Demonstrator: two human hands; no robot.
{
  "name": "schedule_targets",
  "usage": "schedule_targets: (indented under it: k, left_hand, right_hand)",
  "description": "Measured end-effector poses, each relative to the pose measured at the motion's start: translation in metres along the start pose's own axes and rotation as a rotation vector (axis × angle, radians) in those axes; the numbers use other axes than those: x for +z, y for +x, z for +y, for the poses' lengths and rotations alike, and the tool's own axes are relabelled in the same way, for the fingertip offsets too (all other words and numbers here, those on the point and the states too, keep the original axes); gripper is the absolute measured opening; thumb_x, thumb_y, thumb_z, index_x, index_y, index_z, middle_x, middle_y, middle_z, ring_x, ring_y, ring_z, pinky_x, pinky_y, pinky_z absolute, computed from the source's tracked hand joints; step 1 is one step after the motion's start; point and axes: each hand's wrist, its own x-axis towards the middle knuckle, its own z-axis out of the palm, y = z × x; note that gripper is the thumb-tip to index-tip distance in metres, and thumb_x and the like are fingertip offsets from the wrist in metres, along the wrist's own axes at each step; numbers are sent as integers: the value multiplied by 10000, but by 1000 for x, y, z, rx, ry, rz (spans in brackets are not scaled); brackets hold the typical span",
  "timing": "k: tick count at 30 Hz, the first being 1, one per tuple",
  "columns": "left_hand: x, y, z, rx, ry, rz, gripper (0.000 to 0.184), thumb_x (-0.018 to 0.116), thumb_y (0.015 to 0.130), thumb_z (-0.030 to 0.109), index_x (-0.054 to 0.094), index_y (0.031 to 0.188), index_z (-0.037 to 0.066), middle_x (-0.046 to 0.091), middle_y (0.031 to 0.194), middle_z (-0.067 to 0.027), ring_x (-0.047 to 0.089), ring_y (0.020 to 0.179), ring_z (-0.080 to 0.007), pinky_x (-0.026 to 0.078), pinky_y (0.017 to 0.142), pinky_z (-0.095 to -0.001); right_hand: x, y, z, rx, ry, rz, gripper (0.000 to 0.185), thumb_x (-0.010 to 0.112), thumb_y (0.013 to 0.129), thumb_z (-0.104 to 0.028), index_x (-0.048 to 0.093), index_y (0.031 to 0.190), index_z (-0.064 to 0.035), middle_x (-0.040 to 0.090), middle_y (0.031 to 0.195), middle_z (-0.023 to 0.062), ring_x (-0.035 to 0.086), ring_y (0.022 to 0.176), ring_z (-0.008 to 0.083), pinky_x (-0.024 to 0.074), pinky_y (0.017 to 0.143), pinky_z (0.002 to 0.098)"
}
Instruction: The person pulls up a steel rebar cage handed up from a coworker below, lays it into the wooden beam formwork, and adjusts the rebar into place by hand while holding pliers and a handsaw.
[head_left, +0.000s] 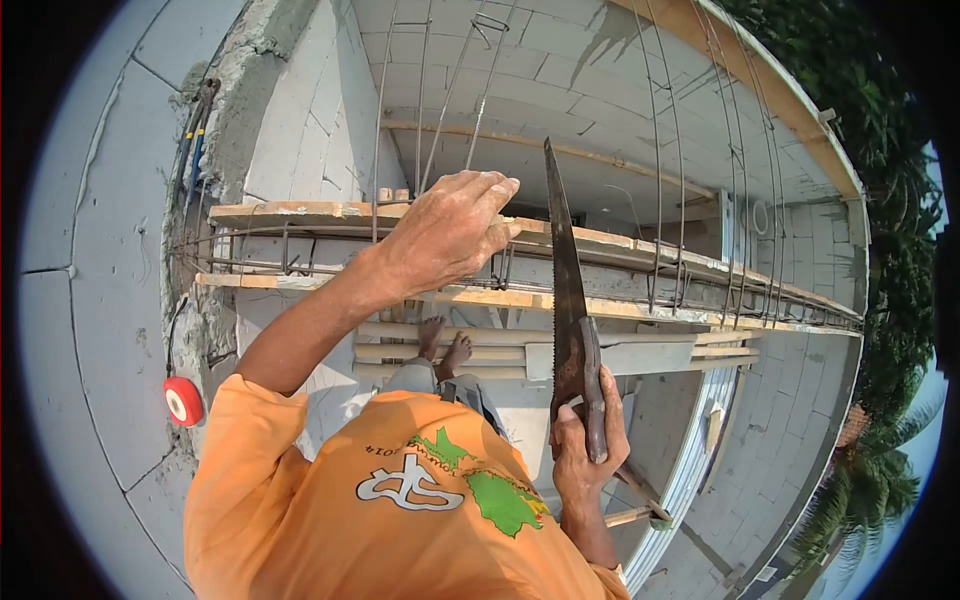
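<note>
My right hand (590,450) grips the handle of a handsaw (568,275). The saw's dark, toothed blade points up and away, its tip above the far board and its teeth facing left. Over the far formwork board (610,240), my left hand (450,230) is closed, thumb and fingers drawn together at the board's edge. What is between those fingers, if anything, cannot be made out. A near formwork board (390,292) runs parallel, with a steel rebar cage (290,250) between the two boards.
Thin upright rebars (655,170) rise along the boards. Blue-handled cutters (197,150) and a red round reel (183,402) lie on the block wall (110,330) at left. My bare feet (445,350) stand on wooden poles (500,356) below.
</note>
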Motion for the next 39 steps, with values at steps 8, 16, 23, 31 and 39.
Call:
schedule_targets:
  k: [8, 16, 23, 31, 39]
  left_hand:
    - [70, 41, 2, -243, 55, -521, 316, 477, 920, 245, 559, 893, -58, 624, 761, -236, 632, 745, -400, 487, 696, -486]
    - [85, 9, -7, -202, 164, -136, 260, 540, 883, 224, 565, 731, 15, 611, 672, -164, 623, 694, -323, 438, 613, -439]
    - [101, 0, -12, -191, 141, -13, 161, 624, 745, 178, 597, 755, 19, 610, 675, -141, 601, 708, -292, 377, 666, -405]
    - [114, 1, -11, -239, 86, 57, 139, 642, 695, 154, 601, 714, 23, 584, 648, -135, 571, 702, -274, 330, 699, -411]
    - [97, 7, -4, -233, 66, 7, 58, 554, 732, 41, 594, 765, 13, 614, 732, -156, 584, 719, -293, 373, 685, -413]
  right_hand:
    - [-1, 1, 7, -6, 75, -14, 515, 571, 817, 8, 435, 1312, 49, 536, 694, 43, 459, 500, 67, 368, 433, 212]
    - [14, -5, -10, 144, 258, 55, 506, 516, 838, 10, 435, 1336, -22, 474, 684, 4, 396, 491, 48, 317, 412, 195]
    - [24, -9, -15, 163, 208, 131, 500, 507, 833, -1, 458, 1329, -47, 418, 596, -25, 337, 445, 41, 276, 379, 201]
    - [31, -7, -21, 181, 79, 207, 497, 513, 801, -50, 479, 1294, -1, 491, 690, 61, 347, 432, 69, 278, 363, 210]
    - [10, -26, -21, 182, 123, 133, 536, 536, 774, -4, 464, 1305, 13, 546, 759, 82, 402, 463, 77, 346, 409, 223]
